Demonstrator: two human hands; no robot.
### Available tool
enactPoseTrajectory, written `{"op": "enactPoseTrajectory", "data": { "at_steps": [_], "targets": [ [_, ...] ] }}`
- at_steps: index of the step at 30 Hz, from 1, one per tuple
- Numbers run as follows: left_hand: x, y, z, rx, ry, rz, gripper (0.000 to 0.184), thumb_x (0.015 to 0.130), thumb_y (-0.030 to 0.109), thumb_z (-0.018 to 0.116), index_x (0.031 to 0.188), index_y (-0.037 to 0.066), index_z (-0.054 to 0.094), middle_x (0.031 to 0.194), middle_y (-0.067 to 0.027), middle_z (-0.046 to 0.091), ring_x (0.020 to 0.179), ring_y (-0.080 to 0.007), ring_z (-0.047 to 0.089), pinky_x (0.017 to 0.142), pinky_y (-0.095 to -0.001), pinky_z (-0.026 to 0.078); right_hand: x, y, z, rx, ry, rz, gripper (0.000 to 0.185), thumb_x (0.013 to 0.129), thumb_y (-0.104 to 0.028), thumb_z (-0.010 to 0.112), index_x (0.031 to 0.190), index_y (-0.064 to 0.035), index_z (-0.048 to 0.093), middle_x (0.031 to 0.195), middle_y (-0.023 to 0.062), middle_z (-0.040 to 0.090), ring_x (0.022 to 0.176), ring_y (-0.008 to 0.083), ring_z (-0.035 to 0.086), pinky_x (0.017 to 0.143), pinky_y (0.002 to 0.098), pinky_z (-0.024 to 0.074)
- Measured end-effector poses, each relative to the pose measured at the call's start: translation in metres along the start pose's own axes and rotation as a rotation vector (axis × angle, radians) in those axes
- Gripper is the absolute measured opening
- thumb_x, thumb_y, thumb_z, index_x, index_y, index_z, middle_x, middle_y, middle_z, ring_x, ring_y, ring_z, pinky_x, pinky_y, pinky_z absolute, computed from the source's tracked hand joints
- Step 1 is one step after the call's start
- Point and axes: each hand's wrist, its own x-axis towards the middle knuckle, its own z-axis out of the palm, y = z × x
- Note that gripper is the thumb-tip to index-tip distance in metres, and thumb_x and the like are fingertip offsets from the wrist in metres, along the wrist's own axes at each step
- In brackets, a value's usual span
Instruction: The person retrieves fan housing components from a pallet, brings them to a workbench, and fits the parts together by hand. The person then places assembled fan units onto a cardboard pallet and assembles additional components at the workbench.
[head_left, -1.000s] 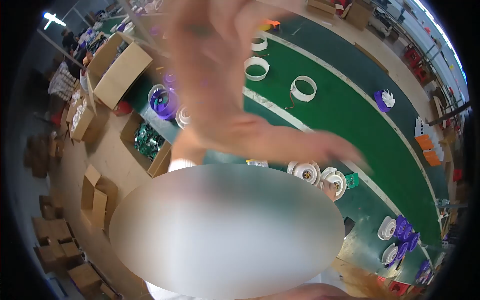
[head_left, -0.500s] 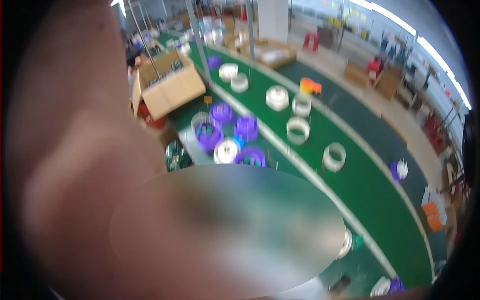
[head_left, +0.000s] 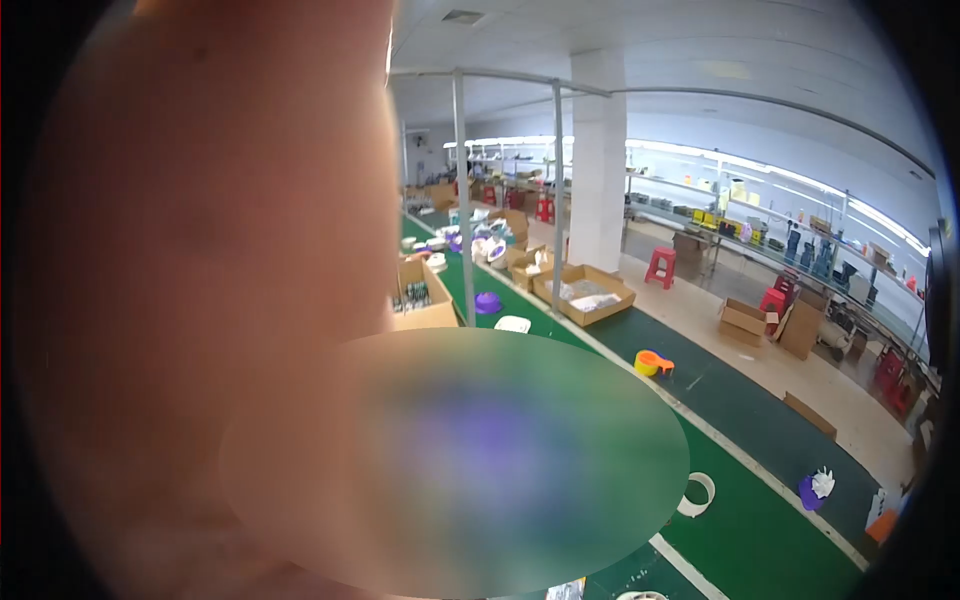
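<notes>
Green belt (head_left: 760, 520): white ring (head_left: 711, 492) on it.
Floor (head_left: 680, 318): red stool (head_left: 660, 266), white pillar (head_left: 597, 160).
Cardboard box (head_left: 430, 316): dark parts (head_left: 412, 295), beside blurred arm (head_left: 220, 250).
Shallow carton (head_left: 606, 309): pale contents (head_left: 592, 300).
Fingers: cannot tell spread or grip.

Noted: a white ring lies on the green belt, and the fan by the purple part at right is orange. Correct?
No, not orange: in the head view, the fan by the purple part is white. The white ring lies on the green belt.

A square white pillar (head_left: 598, 170) rises to a pale ceiling (head_left: 760, 40); behind it, brightly lit shelves (head_left: 665, 182) line the far side, and red stools (head_left: 661, 266) stand on a beige floor (head_left: 690, 302).
</notes>
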Motion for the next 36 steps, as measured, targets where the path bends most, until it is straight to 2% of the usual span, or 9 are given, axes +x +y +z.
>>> {"op": "enactPoseTrajectory", "data": {
  "at_steps": [2, 3, 5, 12, 19, 22, 27, 30, 36],
  "targets": [
    [-0.011, 0.002, 0.007, 0.016, -0.014, 0.023, 0.054, 0.066, 0.003, 0.069, 0.109, 0.002, 0.037, 0.102, -0.012, 0.043, 0.088, -0.0229, 0.047, 0.071, -0.0314, 0.044, 0.004, -0.025, -0.043, 0.068, 0.086, 0.027, 0.017, 0.073, -0.01, 0.06, 0.087, 0.0, 0.062, 0.082, 0.0232, 0.058, 0.077, 0.0397, 0.054, 0.07, 0.0439, 0.0449],
    [-0.018, 0.004, 0.013, 0.025, -0.025, 0.021, 0.053, 0.066, 0.003, 0.069, 0.109, 0.002, 0.037, 0.101, -0.012, 0.043, 0.088, -0.0228, 0.047, 0.07, -0.0312, 0.044, -0.005, -0.021, -0.045, 0.075, 0.013, 0.099, 0.034, 0.081, -0.022, 0.055, 0.105, 0.0003, 0.059, 0.103, 0.0269, 0.055, 0.097, 0.0426, 0.05, 0.094, 0.0483, 0.0337],
    [-0.038, 0.003, 0.03, 0.036, -0.057, 0.012, 0.052, 0.066, 0.003, 0.068, 0.108, 0.002, 0.037, 0.1, -0.0118, 0.043, 0.087, -0.0226, 0.048, 0.069, -0.031, 0.044, -0.029, 0.032, -0.012, -0.062, 0.206, -0.119, 0.029, 0.073, -0.018, 0.058, 0.097, -0.0019, 0.06, 0.089, 0.0219, 0.056, 0.084, 0.0387, 0.052, 0.074, 0.0488, 0.0404],
    [-0.08, 0.043, 0.104, -0.057, -0.291, 0.013, 0.049, 0.067, 0.003, 0.068, 0.104, 0.001, 0.037, 0.096, -0.0114, 0.043, 0.082, -0.022, 0.048, 0.067, -0.0302, 0.044, -0.076, 0.019, -0.079, 0.014, -0.053, 0.379, 0.021, 0.077, -0.016, 0.057, 0.096, -0.0094, 0.06, 0.098, 0.0136, 0.053, 0.098, 0.0314, 0.049, 0.087, 0.0432, 0.0351],
    [-0.122, 0.081, 0.148, -0.139, -0.482, 0.109, 0.046, 0.067, 0.002, 0.067, 0.101, 0.001, 0.037, 0.092, -0.011, 0.044, 0.078, -0.0213, 0.049, 0.064, -0.0294, 0.044, -0.099, 0.009, -0.112, -0.079, -0.079, 0.269, 0.021, 0.077, -0.019, 0.056, 0.095, -0.0089, 0.059, 0.088, 0.013, 0.056, 0.085, 0.0294, 0.054, 0.075, 0.0415, 0.0414],
    [-0.127, 0.092, 0.161, -0.164, -0.503, 0.151, 0.045, 0.067, 0.002, 0.067, 0.1, 0.001, 0.037, 0.09, -0.0108, 0.044, 0.076, -0.021, 0.049, 0.063, -0.029, 0.044, -0.085, 0.002, -0.124, -0.141, -0.32, 0.4, 0.02, 0.082, -0.02, 0.053, 0.096, -0.0078, 0.06, 0.093, 0.011, 0.057, 0.087, 0.0261, 0.055, 0.077, 0.0404, 0.0433],
    [-0.114, 0.1, 0.169, -0.156, -0.497, 0.186, 0.042, 0.067, 0.002, 0.066, 0.098, 0.0, 0.037, 0.087, -0.0105, 0.045, 0.073, -0.0206, 0.049, 0.061, -0.0284, 0.044, -0.099, 0.044, -0.114, -0.101, 0.103, 0.287, 0.036, 0.078, -0.017, 0.058, 0.11, -0.0038, 0.053, 0.104, 0.0215, 0.054, 0.094, 0.0366, 0.052, 0.081, 0.0467, 0.041],
    [-0.106, 0.098, 0.172, -0.126, -0.491, 0.189, 0.041, 0.067, 0.002, 0.066, 0.096, 0.0, 0.037, 0.085, -0.0103, 0.045, 0.072, -0.0203, 0.05, 0.06, -0.0281, 0.044, -0.089, 0.062, -0.128, -0.143, 0.311, 0.567, 0.048, 0.075, -0.017, 0.06, 0.115, 0.0049, 0.045, 0.111, 0.0317, 0.044, 0.104, 0.045, 0.041, 0.091, 0.0481, 0.033],
    [-0.082, 0.088, 0.177, -0.107, -0.496, 0.182, 0.039, 0.067, 0.001, 0.066, 0.093, 0.0, 0.037, 0.082, -0.0099, 0.045, 0.068, -0.0197, 0.05, 0.057, -0.0274, 0.044, -0.109, 0.18, -0.057, -0.012, 0.473, 0.685, 0.053, 0.08, -0.022, 0.058, 0.122, 0.0047, 0.04, 0.115, 0.0278, 0.047, 0.108, 0.0396, 0.043, 0.092, 0.0454, 0.0333]
  ]
}}
